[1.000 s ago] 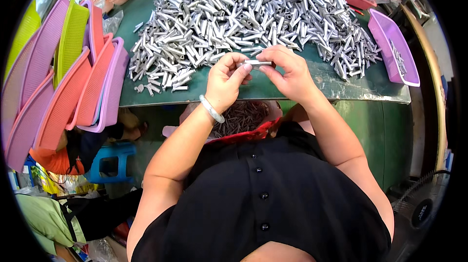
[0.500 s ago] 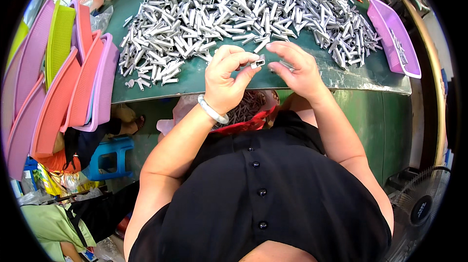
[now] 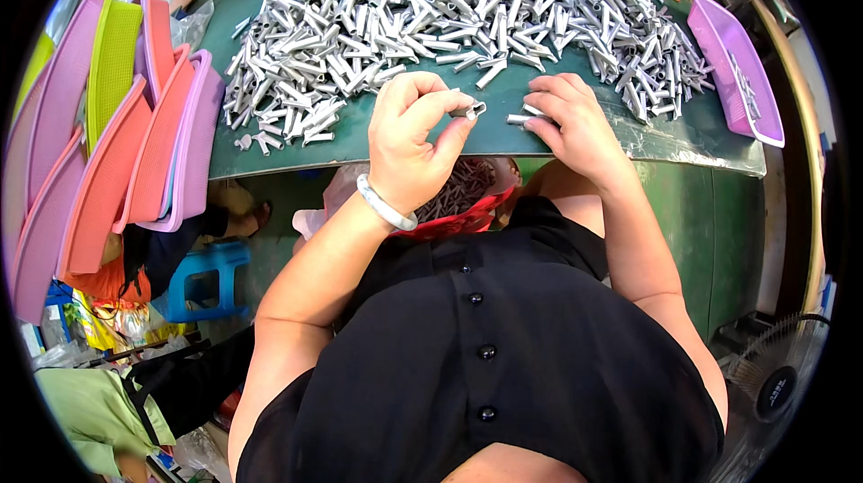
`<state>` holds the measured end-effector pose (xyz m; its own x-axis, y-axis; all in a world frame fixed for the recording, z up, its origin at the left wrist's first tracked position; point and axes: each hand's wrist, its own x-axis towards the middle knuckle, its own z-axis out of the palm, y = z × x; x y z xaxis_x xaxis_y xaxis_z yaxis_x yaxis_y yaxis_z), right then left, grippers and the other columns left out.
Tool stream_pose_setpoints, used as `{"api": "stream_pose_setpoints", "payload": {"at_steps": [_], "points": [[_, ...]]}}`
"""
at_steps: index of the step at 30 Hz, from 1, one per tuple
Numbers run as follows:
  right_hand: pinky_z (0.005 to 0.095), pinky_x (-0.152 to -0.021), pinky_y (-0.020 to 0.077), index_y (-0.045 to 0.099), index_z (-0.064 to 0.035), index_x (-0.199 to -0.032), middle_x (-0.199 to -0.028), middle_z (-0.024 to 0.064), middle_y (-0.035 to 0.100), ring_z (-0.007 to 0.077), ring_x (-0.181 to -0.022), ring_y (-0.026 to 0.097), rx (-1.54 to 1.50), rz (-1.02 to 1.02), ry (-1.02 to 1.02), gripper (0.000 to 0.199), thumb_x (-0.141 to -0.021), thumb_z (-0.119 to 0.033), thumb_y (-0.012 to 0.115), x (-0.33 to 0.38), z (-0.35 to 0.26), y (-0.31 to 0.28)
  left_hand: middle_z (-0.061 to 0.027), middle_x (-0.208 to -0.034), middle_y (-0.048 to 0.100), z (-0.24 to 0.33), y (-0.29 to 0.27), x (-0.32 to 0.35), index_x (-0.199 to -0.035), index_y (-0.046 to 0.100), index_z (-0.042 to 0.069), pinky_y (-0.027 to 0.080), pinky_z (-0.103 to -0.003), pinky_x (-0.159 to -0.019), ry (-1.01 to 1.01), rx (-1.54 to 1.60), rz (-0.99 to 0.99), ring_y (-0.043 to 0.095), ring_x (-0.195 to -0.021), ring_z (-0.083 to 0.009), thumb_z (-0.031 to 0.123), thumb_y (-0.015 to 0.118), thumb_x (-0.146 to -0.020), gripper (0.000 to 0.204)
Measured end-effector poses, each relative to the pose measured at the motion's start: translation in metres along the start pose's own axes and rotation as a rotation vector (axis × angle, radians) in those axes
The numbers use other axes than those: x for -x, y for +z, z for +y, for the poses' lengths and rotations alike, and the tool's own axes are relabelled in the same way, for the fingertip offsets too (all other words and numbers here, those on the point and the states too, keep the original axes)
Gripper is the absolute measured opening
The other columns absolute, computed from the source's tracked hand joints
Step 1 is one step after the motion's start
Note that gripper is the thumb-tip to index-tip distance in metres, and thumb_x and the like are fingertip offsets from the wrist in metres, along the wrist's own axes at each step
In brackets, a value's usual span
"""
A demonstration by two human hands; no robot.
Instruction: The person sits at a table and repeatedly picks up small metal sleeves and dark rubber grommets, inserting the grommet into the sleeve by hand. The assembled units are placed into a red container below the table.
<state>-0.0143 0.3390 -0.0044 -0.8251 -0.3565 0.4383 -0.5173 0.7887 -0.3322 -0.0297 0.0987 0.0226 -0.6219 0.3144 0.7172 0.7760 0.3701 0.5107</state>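
My left hand [image 3: 409,137], with a pale bangle on its wrist, pinches a short silvery metal tube [image 3: 475,111] between thumb and forefinger above the table's near edge. To its right, my right hand [image 3: 580,123] rests low at the tabletop, its fingers closed on another metal tube [image 3: 518,119] whose end sticks out toward the left hand. Part of that tube is hidden by the fingers. Beyond both hands spreads a large heap of similar metal tubes [image 3: 467,15].
The green table [image 3: 360,137] ends just before my body. A purple basket [image 3: 764,114] with a few tubes stands at right; stacked coloured baskets [image 3: 193,150] are at left. Below the edge is a red-rimmed bag [image 3: 467,222] of small pieces. A fan [image 3: 778,384] stands lower right.
My right hand has moved right, away from the left hand, and down to the table, where it now grips a tube. The left hand keeps its tube and has barely shifted.
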Motion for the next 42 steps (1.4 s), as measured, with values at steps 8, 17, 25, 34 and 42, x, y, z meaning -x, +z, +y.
{"api": "stream_pose_setpoints", "payload": {"at_steps": [8, 17, 25, 34, 42], "points": [[0.0402, -0.087, 0.0414, 0.062, -0.0007, -0.089, -0.104, 0.0108, 0.059, 0.0310, -0.100, 0.051, -0.022, 0.010, 0.010, 0.027, -0.068, -0.013, 0.073, -0.002, 0.001, 0.002, -0.0117, -0.083, 0.056, 0.012, -0.025, 0.007, -0.075, 0.058, 0.004, 0.044, -0.039, -0.069, -0.021, -0.198, -0.279, 0.055, -0.078, -0.0309, 0.003, 0.068, -0.064, 0.014], [0.0426, -0.074, 0.0440, 0.056, -0.0017, -0.089, -0.087, 0.0136, 0.055, 0.0351, -0.084, 0.054, -0.160, 0.045, 0.103, 0.028, -0.065, -0.004, 0.070, -0.003, -0.013, 0.001, -0.0110, -0.091, 0.055, 0.010, -0.027, 0.027, -0.094, 0.057, 0.007, 0.044, -0.043, -0.074, -0.315, -0.268, -0.679, 0.054, -0.092, -0.0333, 0.020, 0.070, -0.073, 0.028], [0.0406, -0.069, 0.0452, 0.057, -0.0028, -0.090, -0.085, 0.0121, 0.056, 0.0328, -0.078, 0.055, -0.367, 0.064, -0.187, 0.028, -0.065, -0.004, 0.069, -0.020, -0.031, 0.003, -0.0150, -0.103, 0.056, 0.007, 0.019, 0.002, -0.113, 0.055, 0.001, 0.047, -0.039, -0.081, -0.183, -0.116, -0.532, 0.056, -0.094, -0.0341, 0.014, 0.067, -0.078, 0.039], [0.0425, -0.090, 0.0416, 0.058, -0.0027, -0.108, -0.114, 0.0157, 0.052, 0.0354, -0.107, 0.049, -0.158, -0.195, -0.057, 0.052, -0.061, -0.013, 0.078, -0.045, 0.009, -0.042, -0.0139, -0.082, 0.054, -0.013, 0.031, -0.011, -0.099, 0.061, 0.002, 0.047, -0.038, -0.070, -0.296, 0.117, -0.547, 0.057, -0.079, -0.0333, 0.008, 0.061, -0.083, 0.017], [0.0621, -0.107, 0.0166, 0.057, -0.0150, -0.124, -0.144, 0.0209, 0.031, 0.0450, -0.136, 0.018, 0.122, -0.159, -0.059, 0.075, -0.057, -0.037, 0.082, -0.098, 0.045, 0.001, -0.0027, -0.097, 0.063, -0.032, 0.019, -0.018, -0.112, 0.057, 0.002, 0.049, -0.021, -0.067, -0.809, 1.091, -0.325, 0.061, -0.079, -0.0084, 0.014, 0.054, -0.095, 0.021]]}}
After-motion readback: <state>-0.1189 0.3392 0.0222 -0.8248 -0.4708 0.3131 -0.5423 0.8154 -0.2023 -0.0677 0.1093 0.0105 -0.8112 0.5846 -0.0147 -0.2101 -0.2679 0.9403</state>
